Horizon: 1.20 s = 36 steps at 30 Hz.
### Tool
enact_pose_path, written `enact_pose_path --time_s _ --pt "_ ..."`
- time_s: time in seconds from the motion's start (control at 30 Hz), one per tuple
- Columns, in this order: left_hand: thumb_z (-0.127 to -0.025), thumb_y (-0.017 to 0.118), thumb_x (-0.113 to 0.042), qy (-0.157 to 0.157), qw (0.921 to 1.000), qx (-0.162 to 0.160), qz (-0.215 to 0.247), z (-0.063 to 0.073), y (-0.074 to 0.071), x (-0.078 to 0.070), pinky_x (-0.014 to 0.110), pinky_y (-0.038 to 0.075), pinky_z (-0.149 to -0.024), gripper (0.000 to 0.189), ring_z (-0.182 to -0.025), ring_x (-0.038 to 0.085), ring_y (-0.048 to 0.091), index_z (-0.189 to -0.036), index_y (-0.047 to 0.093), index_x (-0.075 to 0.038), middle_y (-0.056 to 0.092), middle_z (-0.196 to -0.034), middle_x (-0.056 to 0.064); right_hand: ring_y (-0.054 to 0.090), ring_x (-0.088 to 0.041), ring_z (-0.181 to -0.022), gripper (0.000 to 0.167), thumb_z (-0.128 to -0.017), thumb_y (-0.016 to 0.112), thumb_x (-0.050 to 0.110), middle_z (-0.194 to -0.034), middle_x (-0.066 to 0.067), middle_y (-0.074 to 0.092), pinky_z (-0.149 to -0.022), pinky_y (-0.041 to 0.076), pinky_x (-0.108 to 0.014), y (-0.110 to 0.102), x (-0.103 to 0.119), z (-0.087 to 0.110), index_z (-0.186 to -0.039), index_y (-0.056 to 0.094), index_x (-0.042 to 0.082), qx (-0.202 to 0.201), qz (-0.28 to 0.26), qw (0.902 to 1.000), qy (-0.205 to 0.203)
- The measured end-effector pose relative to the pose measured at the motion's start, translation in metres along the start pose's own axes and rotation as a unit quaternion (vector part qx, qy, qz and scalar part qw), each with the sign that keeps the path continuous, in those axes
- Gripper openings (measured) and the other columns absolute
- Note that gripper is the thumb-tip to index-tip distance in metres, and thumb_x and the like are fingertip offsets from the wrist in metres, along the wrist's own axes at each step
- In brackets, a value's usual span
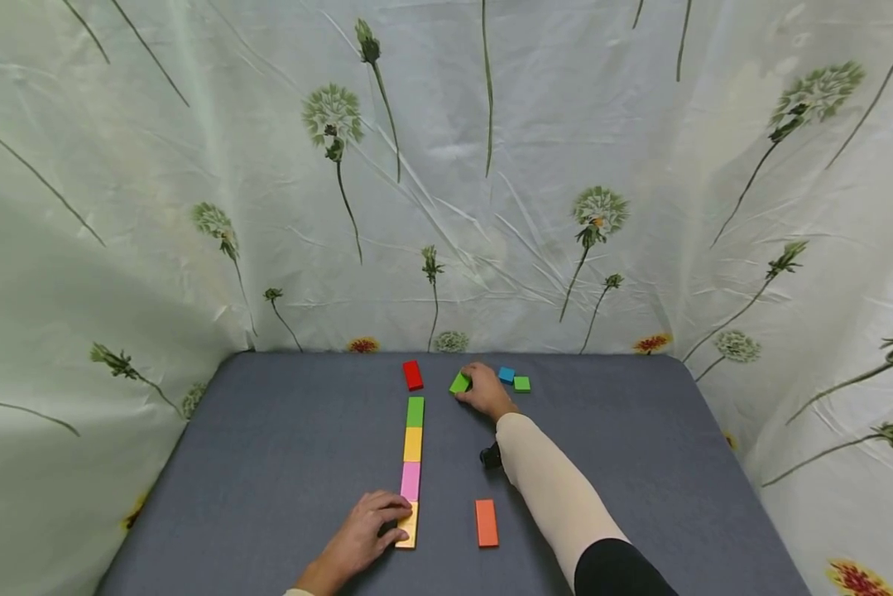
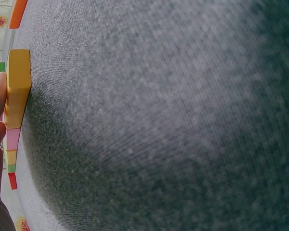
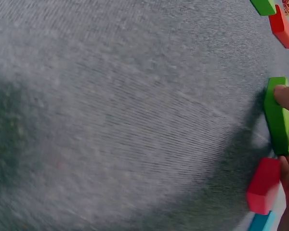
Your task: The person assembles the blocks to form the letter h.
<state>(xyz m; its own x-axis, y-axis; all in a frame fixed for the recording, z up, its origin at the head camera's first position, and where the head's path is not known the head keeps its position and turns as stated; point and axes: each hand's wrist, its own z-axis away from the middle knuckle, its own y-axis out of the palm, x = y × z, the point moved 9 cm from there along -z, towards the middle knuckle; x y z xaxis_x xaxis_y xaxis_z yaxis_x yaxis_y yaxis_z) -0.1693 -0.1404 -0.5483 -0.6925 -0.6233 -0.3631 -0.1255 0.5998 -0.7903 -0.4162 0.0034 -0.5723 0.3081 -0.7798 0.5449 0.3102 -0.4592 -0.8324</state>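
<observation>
At centre, 4 blocks [image 1: 411, 476] align; left hand [image 1: 366, 528] rests relaxed there, right hand [image 1: 487, 391] pinches far green block [image 1: 458, 383]; orange block [image 1: 487, 523] lies apart.

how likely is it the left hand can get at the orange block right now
Probably yes: nothing covers the orange block, and only table lies between it and the near yellow block in the left hand's grip. That hand would likely need to let go first.

Green block [image 3: 275, 119] (dandelion-patterned pale cloth [image 1: 446, 199])
</observation>
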Motion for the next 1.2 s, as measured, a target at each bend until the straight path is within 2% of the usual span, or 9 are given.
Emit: enact_pose_path --time_s 0.2,0.6,0.93,1.2 --pt "-0.067 0.084 -0.015 -0.017 0.9998 0.013 0.003 0.001 0.003 0.001 0.031 0.047 -0.075 0.028 -0.089 0.013 0.061 -0.09 0.072 -0.006 0.066 -0.096 -0.002 0.053 -0.033 -0.118 0.05 -0.083 0.076 0.016 -0.127 -0.018 0.058 -0.096 0.043 -0.045 -0.006 0.009 0.004 -0.126 0.06 -0.002 0.013 0.001 0.9996 -0.025" --pt "-0.065 0.085 -0.015 -0.011 0.9999 0.008 0.002 -0.001 0.003 -0.001 0.033 0.047 -0.074 0.03 -0.087 0.015 0.061 -0.091 0.072 -0.006 0.066 -0.096 -0.001 0.051 -0.034 -0.122 0.052 -0.079 0.08 0.014 -0.127 -0.018 0.058 -0.101 0.04 -0.046 -0.01 0.023 0.049 -0.125 0.06 -0.003 0.06 -0.002 0.9921 -0.11" --pt "-0.066 0.084 -0.016 -0.005 0.9999 0.008 -0.007 -0.002 0.0 -0.003 0.035 0.048 -0.073 0.028 -0.086 0.016 0.061 -0.09 0.073 -0.005 0.066 -0.095 0.0 0.052 -0.032 -0.12 0.053 -0.079 0.079 0.015 -0.127 -0.015 0.057 -0.099 0.042 -0.045 -0.002 0.026 0.088 -0.126 0.06 0.0 0.103 -0.005 0.9852 -0.137" --pt "-0.068 0.083 -0.017 -0.002 0.9999 0.01 -0.007 -0.004 0.0 -0.005 0.034 0.048 -0.074 0.027 -0.086 0.016 0.061 -0.09 0.073 -0.005 0.066 -0.095 0.0 0.053 -0.026 -0.119 0.052 -0.079 0.08 0.021 -0.125 -0.008 0.058 -0.101 0.04 -0.045 0.01 0.022 0.114 -0.126 0.062 0.005 0.13 0.007 0.9816 -0.14"
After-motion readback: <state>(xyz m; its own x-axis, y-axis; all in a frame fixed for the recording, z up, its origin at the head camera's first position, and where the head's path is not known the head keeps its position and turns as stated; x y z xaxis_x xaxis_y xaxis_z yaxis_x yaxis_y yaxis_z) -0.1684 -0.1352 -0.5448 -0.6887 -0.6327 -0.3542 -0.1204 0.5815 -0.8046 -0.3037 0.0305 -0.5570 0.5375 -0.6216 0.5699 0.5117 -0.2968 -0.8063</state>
